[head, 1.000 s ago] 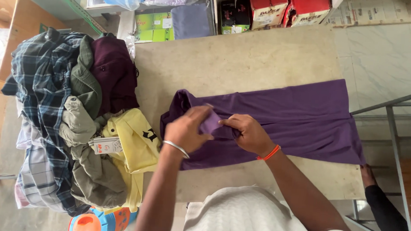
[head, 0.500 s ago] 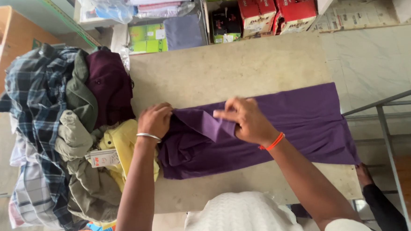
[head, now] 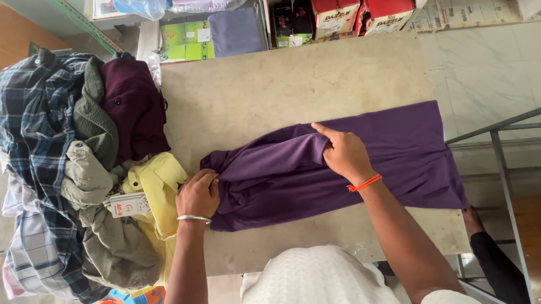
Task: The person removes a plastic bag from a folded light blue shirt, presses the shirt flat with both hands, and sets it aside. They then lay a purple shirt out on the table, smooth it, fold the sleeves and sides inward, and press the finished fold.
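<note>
A purple shirt [head: 368,169] lies lengthwise across a beige table [head: 286,85]. My left hand [head: 198,194], with a silver bangle on the wrist, grips the shirt's left end near the table's front left. My right hand [head: 344,154], with an orange band on the wrist, holds a folded-over flap of the purple cloth at the shirt's middle, fingers pointing left. The right part of the shirt lies flat toward the table's right edge.
A heap of clothes [head: 78,173] sits at the left: a plaid shirt, olive garments, a maroon shirt [head: 131,104] and a yellow shirt [head: 154,192] with a tag. Shelves behind hold red boxes [head: 352,11] and folded packs. A metal frame [head: 503,183] stands at right.
My left hand slid from the shirt's middle to its left end. My right hand carried the flap of cloth up and to the right, spreading the fold.
</note>
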